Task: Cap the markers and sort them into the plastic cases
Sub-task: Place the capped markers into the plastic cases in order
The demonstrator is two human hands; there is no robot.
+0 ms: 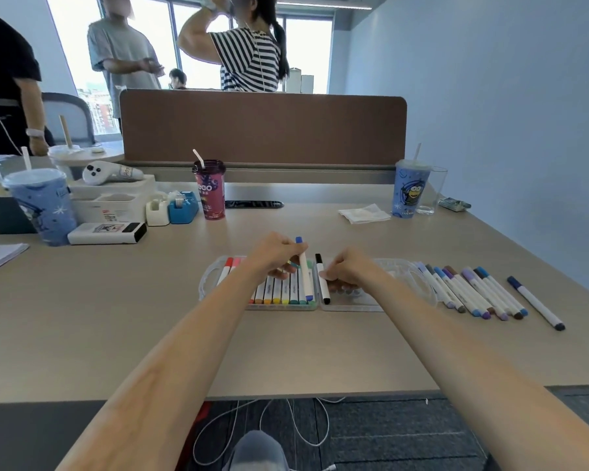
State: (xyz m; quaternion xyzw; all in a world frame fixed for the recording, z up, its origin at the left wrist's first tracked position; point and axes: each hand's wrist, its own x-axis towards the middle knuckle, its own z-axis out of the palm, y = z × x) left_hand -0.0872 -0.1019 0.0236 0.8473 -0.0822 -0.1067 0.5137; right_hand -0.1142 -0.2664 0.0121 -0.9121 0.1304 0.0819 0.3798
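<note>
Two clear plastic cases lie side by side on the table. The left case [207, 283] holds a row of several capped markers in rainbow colours. My left hand [276, 254] hovers over it and pinches a blue-capped white marker [305, 273], whose lower end rests at the row's right end. My right hand [349, 271] grips a black-capped marker [323, 283] at the left edge of the right case [419, 283]. Several capped markers [473, 292] in blues, purples and browns lie loose on the table to the right, with one dark blue marker [534, 302] apart.
A purple drink cup [210, 190], tape dispensers [170, 207] and a white box [108, 232] stand at the back left. A blue cup [410, 188], a glass [434, 190] and a napkin [364, 213] sit back right. A brown divider [262, 127] backs the table; people stand beyond it.
</note>
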